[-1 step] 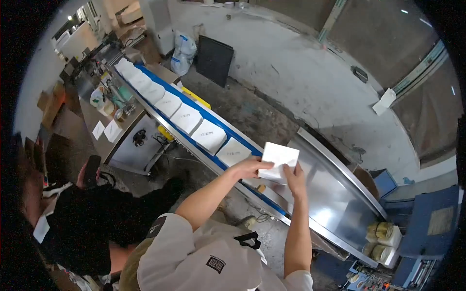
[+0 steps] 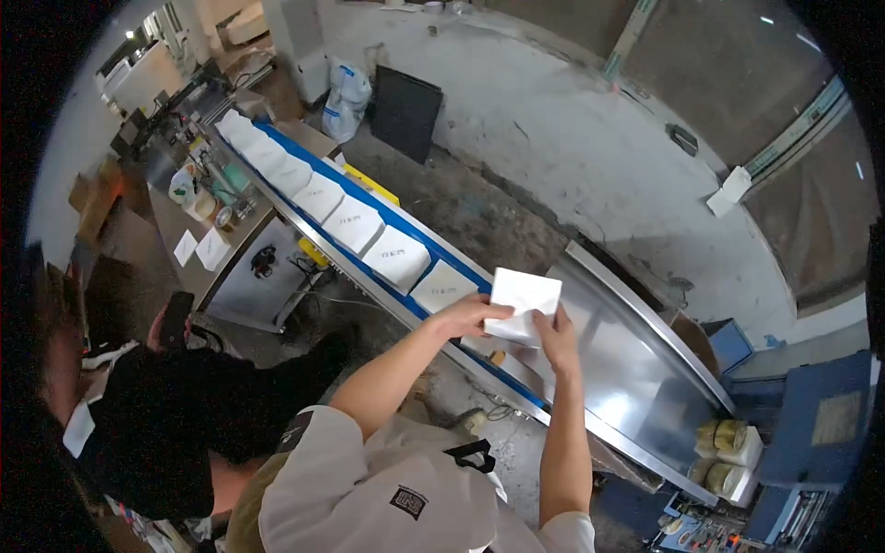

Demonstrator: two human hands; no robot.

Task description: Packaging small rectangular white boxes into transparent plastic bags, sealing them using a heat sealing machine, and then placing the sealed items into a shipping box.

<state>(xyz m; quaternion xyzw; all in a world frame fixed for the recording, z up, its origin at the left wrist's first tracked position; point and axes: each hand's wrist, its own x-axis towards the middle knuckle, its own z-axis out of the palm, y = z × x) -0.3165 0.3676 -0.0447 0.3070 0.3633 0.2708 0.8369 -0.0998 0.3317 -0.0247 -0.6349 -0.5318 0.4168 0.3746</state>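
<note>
Both my hands hold a white square stack [image 2: 524,293], which looks like paper, raised over the near right end of a blue conveyor belt [image 2: 458,255]. My left hand [image 2: 464,316] grips its left edge, thumb on top and fingers underneath. At the near right corner my right hand [image 2: 555,339] is closed on it, the thumb pressing the top face. Close beyond my left hand lies another white square stack [image 2: 443,288] on the belt. A row of similar stacks [image 2: 348,220] with small dark print runs along the belt to the far left.
A shiny metal table [image 2: 636,369] adjoins the belt on the right. Blue machinery [image 2: 811,433] stands at the lower right, beside yellowish rolls [image 2: 724,461]. On the left, a person in dark clothes [image 2: 157,424] is close by, near a workbench [image 2: 175,249] with jars.
My hands and the white stack have shifted very slightly to the left. The stacks on the belt look much the same.
</note>
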